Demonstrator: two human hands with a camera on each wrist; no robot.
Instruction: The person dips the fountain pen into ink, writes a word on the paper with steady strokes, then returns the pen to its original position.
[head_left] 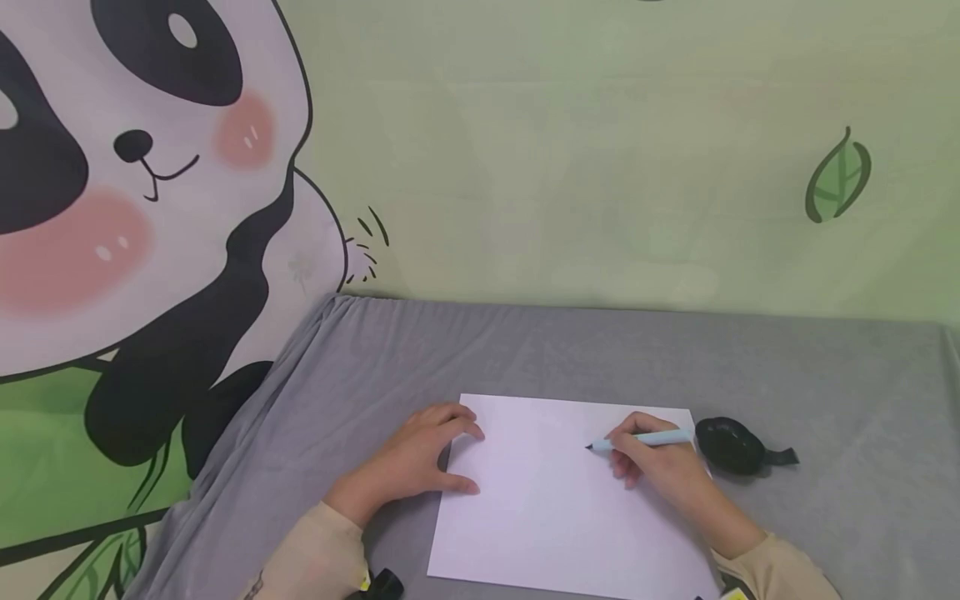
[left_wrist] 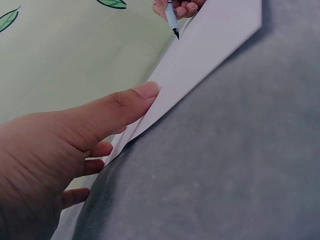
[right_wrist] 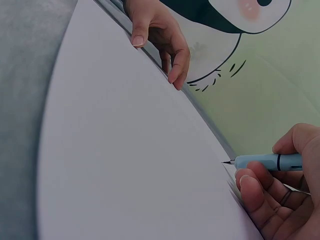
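A large white sheet of paper (head_left: 540, 500) lies on a grey cloth, with no marks visible on it. My left hand (head_left: 408, 454) rests at its left edge, thumb and fingertips spread on the paper; the left wrist view shows the thumb (left_wrist: 125, 107) near the edge. Between thumb and fingers, my right hand (head_left: 656, 458) pinches a light blue pen (right_wrist: 270, 161) with a dark pointed tip. In the head view the pen points left over the upper right of the paper. Whether the tip touches the paper, I cannot tell.
Just right of the paper lies a glossy black rounded object (head_left: 729, 446) with a short flat tail. Grey cloth (head_left: 600, 350) covers the table up to a pale green wall (head_left: 562, 167) with a panda picture. A small black item (head_left: 386, 583) sits by the left sleeve.
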